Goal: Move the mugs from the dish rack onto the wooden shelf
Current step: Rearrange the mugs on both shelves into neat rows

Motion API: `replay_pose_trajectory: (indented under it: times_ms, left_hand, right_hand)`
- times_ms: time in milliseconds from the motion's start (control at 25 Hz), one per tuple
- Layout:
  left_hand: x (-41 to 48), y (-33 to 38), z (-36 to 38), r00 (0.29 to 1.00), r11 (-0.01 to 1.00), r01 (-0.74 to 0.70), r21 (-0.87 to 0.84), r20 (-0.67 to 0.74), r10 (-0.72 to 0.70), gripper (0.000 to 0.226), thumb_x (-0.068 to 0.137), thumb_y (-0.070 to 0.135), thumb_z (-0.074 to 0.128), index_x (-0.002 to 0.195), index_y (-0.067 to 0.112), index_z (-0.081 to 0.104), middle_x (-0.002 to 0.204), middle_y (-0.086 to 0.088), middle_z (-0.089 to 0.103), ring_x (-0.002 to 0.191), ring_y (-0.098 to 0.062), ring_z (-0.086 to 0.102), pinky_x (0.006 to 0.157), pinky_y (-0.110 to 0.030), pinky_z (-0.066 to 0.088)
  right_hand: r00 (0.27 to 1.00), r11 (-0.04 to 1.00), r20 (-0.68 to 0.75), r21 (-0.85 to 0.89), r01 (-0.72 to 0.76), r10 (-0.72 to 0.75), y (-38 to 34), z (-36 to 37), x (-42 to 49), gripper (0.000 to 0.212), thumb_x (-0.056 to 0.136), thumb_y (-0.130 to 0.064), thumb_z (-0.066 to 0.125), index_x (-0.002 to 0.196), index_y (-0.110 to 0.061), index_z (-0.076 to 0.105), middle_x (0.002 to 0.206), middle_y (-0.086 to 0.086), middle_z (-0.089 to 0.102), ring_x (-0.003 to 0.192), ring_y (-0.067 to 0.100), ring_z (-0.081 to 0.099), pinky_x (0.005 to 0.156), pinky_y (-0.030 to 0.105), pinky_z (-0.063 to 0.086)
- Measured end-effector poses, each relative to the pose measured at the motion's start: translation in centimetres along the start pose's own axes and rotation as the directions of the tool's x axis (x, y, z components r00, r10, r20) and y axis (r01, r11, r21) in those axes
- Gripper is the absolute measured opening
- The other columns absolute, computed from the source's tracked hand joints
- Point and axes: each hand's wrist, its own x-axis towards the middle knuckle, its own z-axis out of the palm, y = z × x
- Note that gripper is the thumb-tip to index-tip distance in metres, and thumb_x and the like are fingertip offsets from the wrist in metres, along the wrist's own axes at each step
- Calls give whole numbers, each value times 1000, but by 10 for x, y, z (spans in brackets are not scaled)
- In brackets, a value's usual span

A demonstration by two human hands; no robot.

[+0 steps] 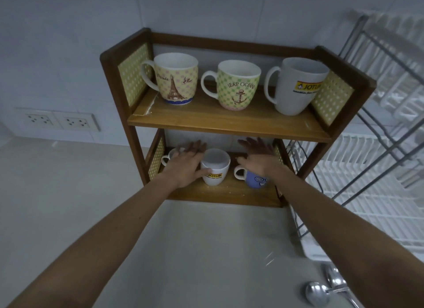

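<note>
Pale tiled wall and a pale counter frame the wooden shelf (229, 124), which stands against the wall with the dish rack (358, 170) just beside it on the right. Three mugs sit upright on the top tier: the Eiffel Tower mug (175, 79), the anchor mug (238, 85) and the large white Jotun mug (298, 85). On the lower tier stand a white mug (171, 156) at the far left, mostly hidden, a small white Jotun mug (215, 165) in the middle and a blue mug (254, 179) at the right. No mug can be seen on the visible rack tiers, so the task looks close to done, with the lower row being settled.

To finish well, the person would likely nudge each mug fully onto the board, away from the front edge, leaving gaps so handles do not knock, then draw both hands straight back without catching a rim.

The left hand (185, 168) is spread wide, fingers flat over the far-left mug, its thumb touching the side of the small Jotun mug; it grips nothing. The right hand (257, 156) is likewise spread, hovering over the blue mug; whether it touches the rim cannot be told
</note>
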Motion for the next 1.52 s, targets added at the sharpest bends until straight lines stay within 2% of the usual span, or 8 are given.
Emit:
replay_pose_trajectory:
  times_ms: [280, 600, 680, 760, 880, 1040, 1200, 1520]
  left_hand:
    - [21, 36, 20, 998, 998, 51, 35, 39, -52, 78, 94, 52, 39, 150, 9, 5, 160, -15, 6, 146, -30, 10, 117, -46, 10]
    - [6, 52, -18, 981, 997, 36, 75, 189, -50, 90, 92, 54, 43, 150, 13, -13, 160, -11, -13, 147, -28, -10, 118, -49, 1]
    - [-15, 65, -40, 966, 1000, -22, -19, 258, 26, 92, 89, 59, 45, 150, 20, -12, 159, -11, -17, 146, -29, -10, 118, -49, 5]
    - [-40, 66, -78, 954, 977, -62, -202, 277, 118, 79, 87, 59, 48, 150, 27, 13, 153, -11, 31, 138, -21, 34, 109, -40, 35]
    - [-69, 64, -153, 983, 926, -146, -347, 54, 175, 45, 88, 50, 52, 130, 33, 53, 116, 9, 66, 100, 1, 60, 84, -23, 50]
    - [-49, 82, -216, 846, 948, -277, -157, -507, 164, 47, 89, 43, 55, 133, 26, 50, 134, 3, 57, 118, -12, 55, 95, -29, 44]
    - [8, 95, -231, 972, 995, 18, 94, -236, 5, 84, 83, 65, 49, 147, 15, 26, 153, -9, 33, 136, -29, 36, 107, -42, 35]
    - [39, 78, -222, 989, 974, 93, 206, -135, -66, 92, 79, 74, 43, 149, 17, 22, 152, -10, 36, 134, -30, 39, 105, -42, 31]
  right_hand:
    - [986, 997, 167, -73, 25, -12, 21, 2, -19, 37, 94, -46, 38, 126, -30, 46, 159, -2, 17, 142, 31, 18, 110, 53, 28]
    - [970, 996, 223, -20, -91, 93, -7, -21, -50, 61, 98, -51, 31, 149, -19, 20, 161, 10, -2, 145, 37, 3, 115, 56, 16]
    - [974, 985, 185, 88, -148, 130, -25, -47, -76, 66, 95, -54, 35, 149, -17, 24, 158, 16, 18, 141, 38, 22, 112, 52, 28]
    - [999, 979, 18, 201, -42, 39, -34, -81, -112, 42, 92, -47, 43, 120, -22, 60, 123, 10, 63, 109, 26, 59, 89, 42, 51]
    - [950, 947, -310, 315, 62, 41, -41, -150, -155, 27, 89, -41, 47, 75, -27, 65, 73, -5, 69, 65, 9, 64, 53, 27, 49]
    - [832, 975, -554, 202, 93, 35, -28, -228, -122, 38, 88, -46, 52, 120, -28, 59, 122, 5, 62, 103, 23, 59, 74, 28, 42]
    - [994, 978, -83, -190, -81, 67, -15, -249, -70, 80, 82, -63, 55, 146, -23, 29, 150, 5, 37, 133, 30, 38, 107, 44, 34]
    - [994, 954, -112, -296, -43, 10, -1, -243, -54, 82, 79, -62, 59, 145, -21, 33, 145, 5, 44, 127, 27, 45, 104, 40, 37]
